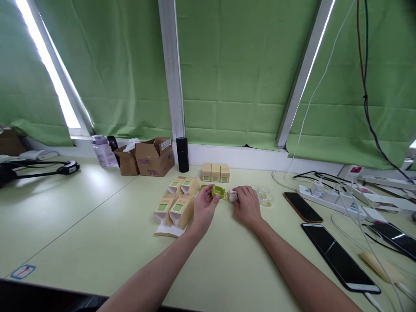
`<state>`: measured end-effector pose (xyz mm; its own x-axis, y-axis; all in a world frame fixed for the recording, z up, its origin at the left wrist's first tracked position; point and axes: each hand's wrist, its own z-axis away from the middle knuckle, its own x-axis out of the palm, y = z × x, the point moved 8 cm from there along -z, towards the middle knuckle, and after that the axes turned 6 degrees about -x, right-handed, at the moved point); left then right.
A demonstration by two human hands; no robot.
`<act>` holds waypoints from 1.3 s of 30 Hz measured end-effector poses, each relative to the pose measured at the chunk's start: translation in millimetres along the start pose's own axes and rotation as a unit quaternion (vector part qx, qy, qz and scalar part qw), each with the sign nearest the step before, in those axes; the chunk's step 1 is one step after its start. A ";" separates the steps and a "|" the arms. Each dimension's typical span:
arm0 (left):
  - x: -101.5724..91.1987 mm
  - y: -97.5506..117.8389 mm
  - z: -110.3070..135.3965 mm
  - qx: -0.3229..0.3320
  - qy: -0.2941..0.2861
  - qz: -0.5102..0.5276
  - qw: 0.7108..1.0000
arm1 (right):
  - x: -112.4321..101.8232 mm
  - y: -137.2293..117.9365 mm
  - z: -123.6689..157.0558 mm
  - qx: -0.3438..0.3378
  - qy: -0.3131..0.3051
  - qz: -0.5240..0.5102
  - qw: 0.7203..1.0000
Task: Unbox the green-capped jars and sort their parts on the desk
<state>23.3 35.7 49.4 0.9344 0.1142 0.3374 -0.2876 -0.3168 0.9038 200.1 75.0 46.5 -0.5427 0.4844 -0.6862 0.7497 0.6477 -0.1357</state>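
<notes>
My left hand (205,200) is closed on a small olive-green, cup-shaped piece (219,191), its hollow side partly showing. Just right of it, the fingers of my right hand (247,201) are closed on a small whitish, rounded piece (232,196) whose kind I cannot make out. Small yellowish bits lie between the two hands. Beyond the right hand are clear round plastic cups (267,199), some with yellow inside. Several open kraft-paper boxes (178,208) with green labels lie beside my left hand.
Three closed small boxes (215,172) stand in a row at the back, near a black cylinder (182,154) and an opened cardboard carton (154,158). On the right are phones (338,255), a power strip (325,201) and loose cables. A lilac bottle (104,151) stands left.
</notes>
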 end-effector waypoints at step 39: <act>32.5 5.6 25.3 0.034 -0.108 -0.208 0.972 | -67.6 -47.7 18.7 -0.040 0.160 -0.213 0.963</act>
<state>57.4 13.8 58.7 0.9913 0.0478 -0.1230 0.1320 -0.3484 0.9280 208.0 0.3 86.0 -0.8925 0.3135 -0.3243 0.4096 0.8642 -0.2921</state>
